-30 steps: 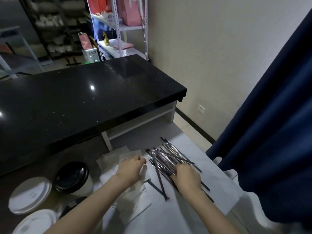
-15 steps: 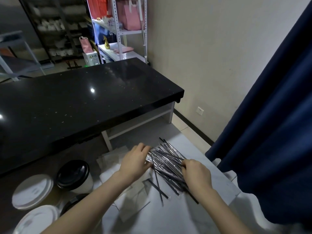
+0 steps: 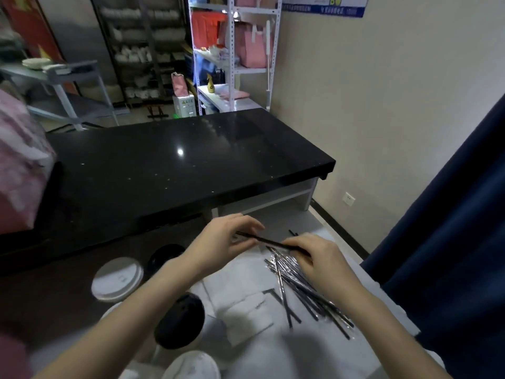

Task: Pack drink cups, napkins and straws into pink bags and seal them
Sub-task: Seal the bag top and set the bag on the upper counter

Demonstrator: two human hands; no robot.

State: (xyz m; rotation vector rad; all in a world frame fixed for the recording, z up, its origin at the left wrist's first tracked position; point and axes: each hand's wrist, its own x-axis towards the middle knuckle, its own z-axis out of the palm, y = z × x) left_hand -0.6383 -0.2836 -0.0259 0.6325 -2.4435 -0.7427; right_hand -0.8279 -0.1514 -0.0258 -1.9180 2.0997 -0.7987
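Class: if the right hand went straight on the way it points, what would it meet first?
Probably the left hand, which pinches the other end of the same straw; depth is unclear.

1 straw (image 3: 270, 242) lifted off pile (image 3: 303, 291), held between left hand (image 3: 218, 242), right hand (image 3: 322, 258).

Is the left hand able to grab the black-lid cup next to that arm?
Probably yes. The black-lid cup stands right beside the left forearm, nothing between, but the left hand and right hand both pinch a straw.
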